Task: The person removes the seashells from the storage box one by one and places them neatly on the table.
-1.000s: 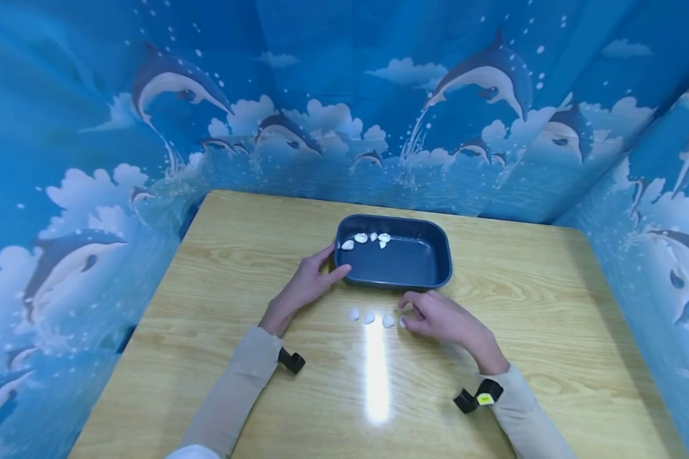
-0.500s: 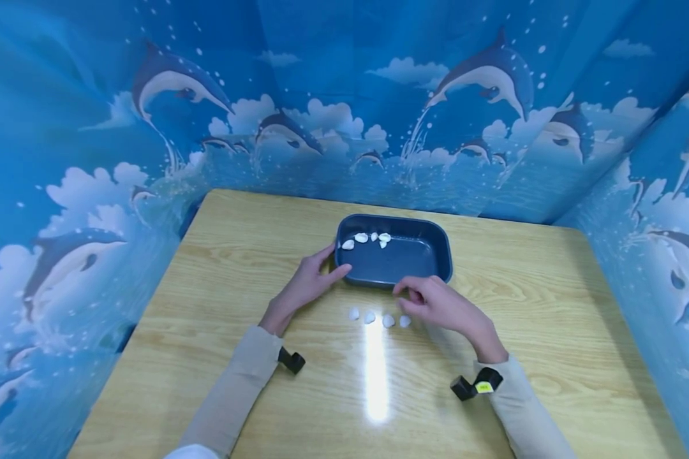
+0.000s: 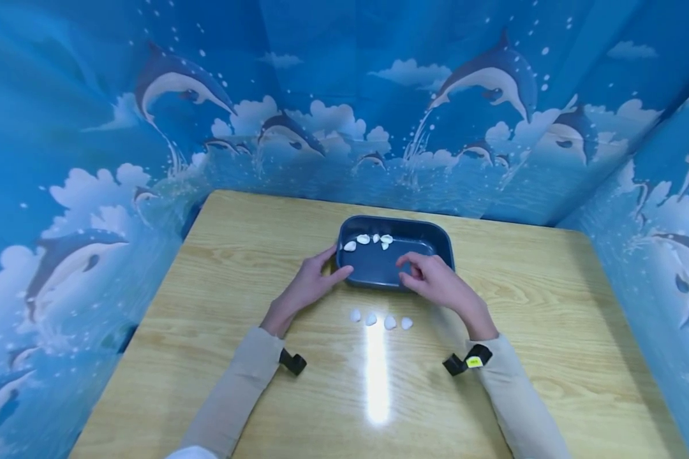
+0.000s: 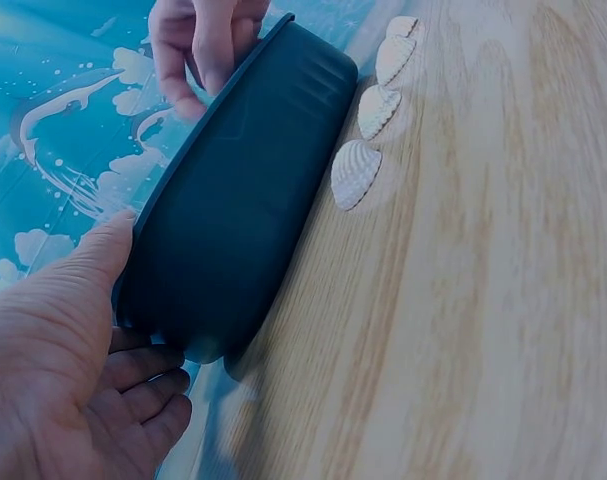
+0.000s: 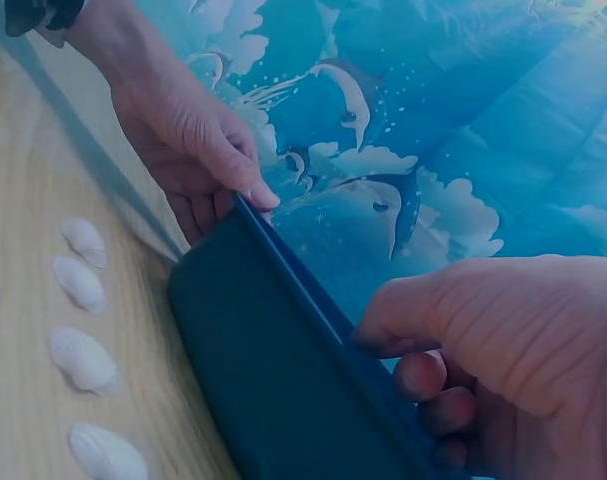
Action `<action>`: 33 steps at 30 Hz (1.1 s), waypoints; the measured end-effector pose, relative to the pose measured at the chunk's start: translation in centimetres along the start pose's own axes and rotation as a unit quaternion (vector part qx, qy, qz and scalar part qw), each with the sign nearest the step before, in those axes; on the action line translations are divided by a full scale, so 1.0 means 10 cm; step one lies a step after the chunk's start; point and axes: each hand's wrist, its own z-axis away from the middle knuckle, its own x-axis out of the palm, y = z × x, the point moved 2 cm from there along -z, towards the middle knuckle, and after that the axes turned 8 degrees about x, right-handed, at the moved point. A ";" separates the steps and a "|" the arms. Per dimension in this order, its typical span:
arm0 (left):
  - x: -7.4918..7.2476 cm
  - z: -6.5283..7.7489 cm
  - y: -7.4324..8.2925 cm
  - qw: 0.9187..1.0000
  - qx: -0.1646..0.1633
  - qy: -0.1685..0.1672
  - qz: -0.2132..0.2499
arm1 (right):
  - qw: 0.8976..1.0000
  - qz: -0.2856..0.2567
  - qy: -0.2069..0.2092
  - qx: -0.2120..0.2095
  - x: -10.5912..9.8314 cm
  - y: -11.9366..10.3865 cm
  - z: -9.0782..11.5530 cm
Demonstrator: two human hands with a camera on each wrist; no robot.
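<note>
A dark blue plastic tub (image 3: 373, 266) stands on the wooden table, with several white seashells (image 3: 363, 240) along its back left inside. My left hand (image 3: 308, 284) holds the tub's left end, thumb at the rim and fingers against the outer wall. Over the tub's front right part is my right hand (image 3: 441, 282), its fingers loosely bent; nothing shows in them. In front of the tub a row of ribbed white seashells (image 3: 390, 322) lies on the table. The left wrist view shows one of these shells (image 4: 356, 175) close to the tub's side.
The wooden table (image 3: 218, 255) reaches out to both sides of the tub. Behind it and at the sides hangs a blue curtain (image 3: 321, 76) printed with dolphins. A bright light reflection lies on the tabletop in front of the shells.
My right hand has let go of the rightmost shell in the row and moved forward, away from it, over the tub. My left hand has stayed at the tub's left end.
</note>
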 end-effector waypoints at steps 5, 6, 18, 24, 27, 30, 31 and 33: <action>0.01 0.00 0.01 1.000 0.002 0.000 -0.002 | 1.000 0.019 0.006 0.022 0.00 0.06 -0.16; 0.01 0.00 0.00 1.000 0.001 0.001 -0.002 | 0.999 0.026 0.007 0.028 0.01 0.07 -0.19; 0.01 0.01 0.01 1.000 -0.011 0.002 0.003 | 0.988 0.097 -0.033 0.115 0.11 0.28 -0.54; 0.01 0.01 0.01 1.000 -0.018 0.001 0.003 | 0.983 0.119 -0.050 0.132 0.15 0.28 -0.66; 0.01 0.01 0.01 1.000 -0.021 0.001 0.003 | 0.982 0.120 -0.057 0.137 0.18 0.30 -0.69; 0.00 0.01 0.01 1.000 -0.021 0.001 0.002 | 0.980 0.117 -0.066 0.147 0.20 0.32 -0.69; 0.00 0.01 0.01 1.000 -0.021 0.000 0.002 | 0.980 0.117 -0.069 0.148 0.21 0.33 -0.69; -0.01 0.01 0.01 1.000 -0.018 0.000 0.004 | 0.979 0.114 -0.069 0.152 0.21 0.34 -0.69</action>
